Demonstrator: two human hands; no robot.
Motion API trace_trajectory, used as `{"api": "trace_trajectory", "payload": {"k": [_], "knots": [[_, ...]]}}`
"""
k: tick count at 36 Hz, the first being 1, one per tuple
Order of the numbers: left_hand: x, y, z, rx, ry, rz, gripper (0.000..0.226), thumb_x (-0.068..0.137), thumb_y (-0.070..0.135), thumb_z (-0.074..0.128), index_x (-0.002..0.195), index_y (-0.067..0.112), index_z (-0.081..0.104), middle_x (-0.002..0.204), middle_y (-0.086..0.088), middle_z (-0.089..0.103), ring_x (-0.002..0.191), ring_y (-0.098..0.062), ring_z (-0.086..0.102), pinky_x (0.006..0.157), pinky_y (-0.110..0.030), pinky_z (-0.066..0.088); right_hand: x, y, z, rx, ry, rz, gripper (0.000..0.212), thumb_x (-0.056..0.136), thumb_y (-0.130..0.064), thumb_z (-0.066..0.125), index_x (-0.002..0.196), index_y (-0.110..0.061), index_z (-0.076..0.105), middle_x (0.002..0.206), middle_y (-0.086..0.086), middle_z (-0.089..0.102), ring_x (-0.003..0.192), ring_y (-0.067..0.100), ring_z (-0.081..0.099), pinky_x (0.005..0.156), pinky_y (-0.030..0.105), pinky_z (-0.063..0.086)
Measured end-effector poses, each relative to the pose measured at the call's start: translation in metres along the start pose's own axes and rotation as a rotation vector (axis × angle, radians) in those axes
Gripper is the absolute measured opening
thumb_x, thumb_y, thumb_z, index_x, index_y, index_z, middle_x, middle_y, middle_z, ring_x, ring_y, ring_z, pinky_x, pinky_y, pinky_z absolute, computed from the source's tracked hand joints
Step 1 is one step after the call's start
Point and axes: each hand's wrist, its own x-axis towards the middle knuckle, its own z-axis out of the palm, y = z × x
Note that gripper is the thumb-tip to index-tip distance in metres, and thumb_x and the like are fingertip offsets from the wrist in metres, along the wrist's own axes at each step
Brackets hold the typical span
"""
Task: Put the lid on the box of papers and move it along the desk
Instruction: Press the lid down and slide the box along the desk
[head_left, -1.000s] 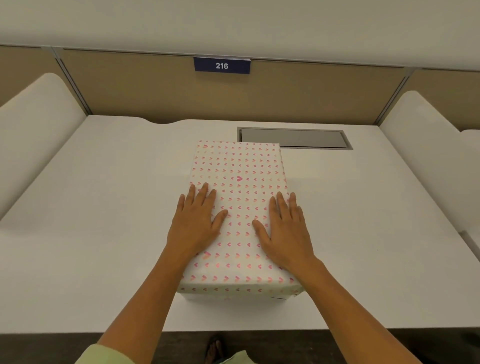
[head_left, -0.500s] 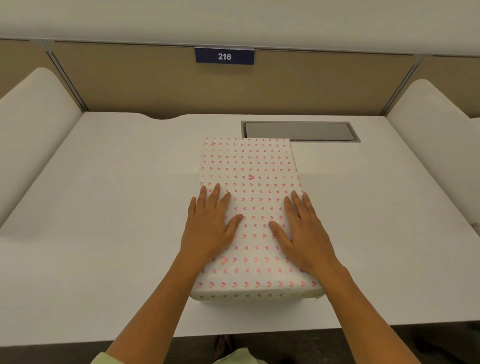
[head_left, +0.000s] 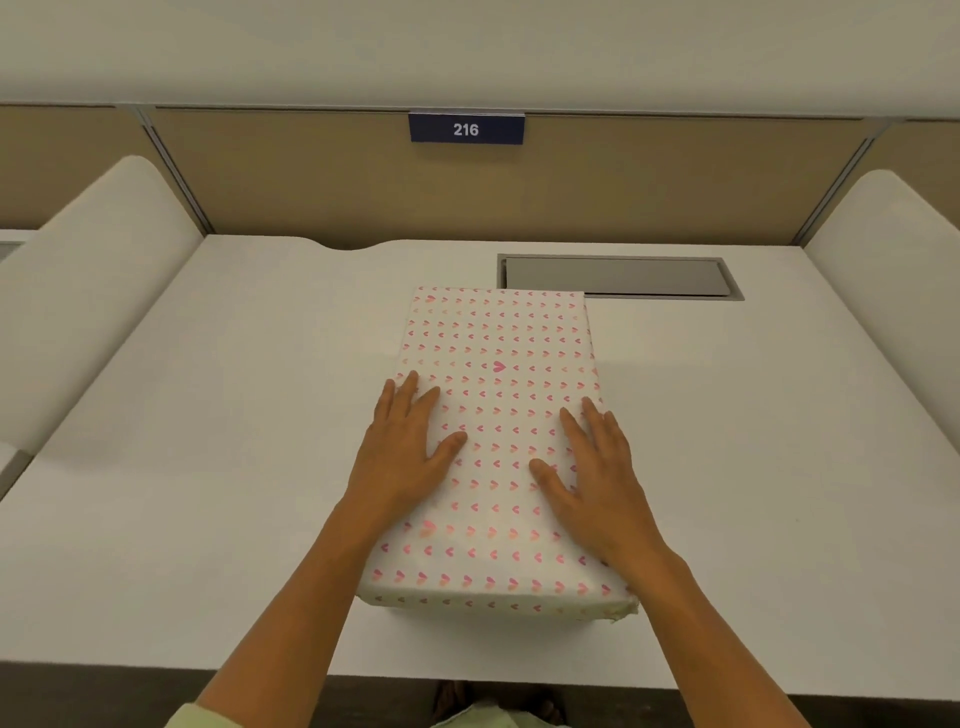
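Two bare hands lie flat, fingers spread and palms down, on the heart-patterned lid of the box of papers; neither hand grasps anything. The left hand rests at the lid's left edge, its outer fingers reaching to that edge. The right hand rests at the right edge, the wrist crossing the lid's near right corner. The lid is already seated and hides the papers and most of the box; only a thin strip of the box's front wall shows beneath the lid's near rim. The box stands on the white desk near its middle, long axis pointing away from the person, its far right corner overlapping the near edge of the recessed grey cable hatch. Side dividers stand well apart from it on both sides.

Risks, as judged:
- With flat palms only, friction alone drives the box. The lid may slip over the box if it sits loosely, leaving the box behind.
- Uneven pressure between the hands would turn the box.
- A push forward may catch the base on the hatch rim.
- A pull toward the person may carry it past the desk's near edge.
- The near right lid corner looks crumpled and may snag the wrist.
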Motion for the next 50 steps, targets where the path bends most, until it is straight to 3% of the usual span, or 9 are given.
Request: {"api": "trace_trajectory", "payload": {"k": [8, 12, 19, 24, 28, 34, 37, 40, 50], "knots": [[0.002, -0.01, -0.012, -0.253, -0.058, -0.177, 0.096, 0.076, 0.075, 0.035, 0.154, 0.03, 0.002, 0.164, 0.008, 0.002, 0.15, -0.019, 0.013, 0.116, -0.046, 0.02, 0.006, 0.013, -0.009, 0.259, 0.016, -0.081, 0.079, 0.092, -0.058, 0.052, 0.156, -0.037, 0.012, 0.167, -0.016, -0.004, 0.155, 0.014, 0.001, 0.121, 0.041, 0.014], [-0.004, -0.021, -0.018, -0.365, -0.117, -0.32, 0.095, 0.074, 0.079, 0.036, 0.152, 0.035, 0.007, 0.16, 0.003, 0.024, 0.138, -0.029, 0.04, 0.107, -0.048, 0.036, 0.01, 0.021, -0.011, 0.447, 0.021, -0.02, 0.082, 0.09, -0.054, 0.059, 0.155, -0.037, 0.014, 0.167, -0.014, 0.004, 0.153, 0.015, 0.016, 0.119, 0.041, 0.023], [-0.012, -0.025, -0.023, -0.531, -0.223, -0.439, 0.088, 0.072, 0.085, 0.037, 0.147, 0.041, 0.024, 0.151, 0.008, 0.04, 0.124, -0.019, 0.053, 0.103, -0.043, 0.043, 0.009, 0.028, -0.006, 0.714, -0.059, 0.058, 0.092, 0.085, -0.06, 0.062, 0.155, -0.043, 0.006, 0.165, -0.012, 0.014, 0.148, 0.021, 0.029, 0.116, 0.052, 0.033], [-0.015, -0.016, -0.025, -0.641, -0.256, -0.592, 0.105, 0.059, 0.091, 0.046, 0.146, 0.037, 0.026, 0.121, 0.017, 0.048, 0.09, -0.009, 0.06, 0.071, -0.028, 0.053, 0.011, 0.028, -0.001, 0.885, -0.128, 0.205, 0.104, 0.084, -0.052, 0.07, 0.152, -0.047, -0.009, 0.156, -0.012, 0.028, 0.134, 0.024, 0.046, 0.105, 0.052, 0.046], [-0.015, -0.01, -0.024, -0.643, -0.221, -0.65, 0.106, 0.055, 0.092, 0.048, 0.144, 0.036, 0.029, 0.108, 0.018, 0.052, 0.077, -0.003, 0.057, 0.053, -0.022, 0.05, 0.013, 0.03, 0.001, 0.991, -0.192, 0.248, 0.086, 0.086, -0.05, 0.07, 0.15, -0.042, 0.013, 0.137, -0.012, 0.048, 0.106, 0.011, 0.059, 0.079, 0.033, 0.054], [-0.014, -0.002, -0.028, -0.665, -0.203, -0.67, 0.112, 0.051, 0.09, 0.054, 0.145, 0.034, 0.031, 0.124, 0.01, 0.056, 0.087, -0.014, 0.061, 0.064, -0.031, 0.053, 0.012, 0.032, -0.003, 1.042, -0.21, 0.248, 0.077, 0.085, -0.049, 0.07, 0.146, -0.041, 0.023, 0.128, -0.013, 0.055, 0.106, 0.014, 0.062, 0.078, 0.034, 0.055], [-0.012, 0.001, -0.031, -0.624, -0.183, -0.689, 0.109, 0.053, 0.089, 0.051, 0.146, 0.033, 0.031, 0.145, 0.002, 0.047, 0.121, -0.029, 0.055, 0.091, -0.045, 0.048, 0.01, 0.031, -0.006, 1.064, -0.219, 0.249, 0.077, 0.081, -0.051, 0.071, 0.143, -0.043, 0.025, 0.123, -0.016, 0.056, 0.104, 0.014, 0.063, 0.072, 0.03, 0.053], [-0.009, 0.002, -0.034, -0.607, -0.167, -0.696, 0.109, 0.054, 0.088, 0.047, 0.147, 0.033, 0.03, 0.152, 0.0, 0.039, 0.133, -0.033, 0.046, 0.106, -0.051, 0.04, 0.009, 0.028, -0.008, 1.087, -0.227, 0.251, 0.079, 0.075, -0.055, 0.072, 0.139, -0.044, 0.027, 0.123, -0.014, 0.057, 0.104, 0.015, 0.064, 0.074, 0.032, 0.055], [-0.007, -0.007, -0.063, -0.624, -0.105, -0.658, 0.107, 0.058, 0.084, 0.044, 0.149, 0.032, 0.025, 0.156, -0.001, 0.033, 0.137, -0.034, 0.041, 0.11, -0.053, 0.036, 0.018, 0.002, -0.017, 1.101, -0.229, 0.178, 0.08, 0.072, -0.056, 0.072, 0.138, -0.044, 0.027, 0.12, -0.016, 0.058, 0.102, 0.015, 0.066, 0.071, 0.029, 0.056]]}}
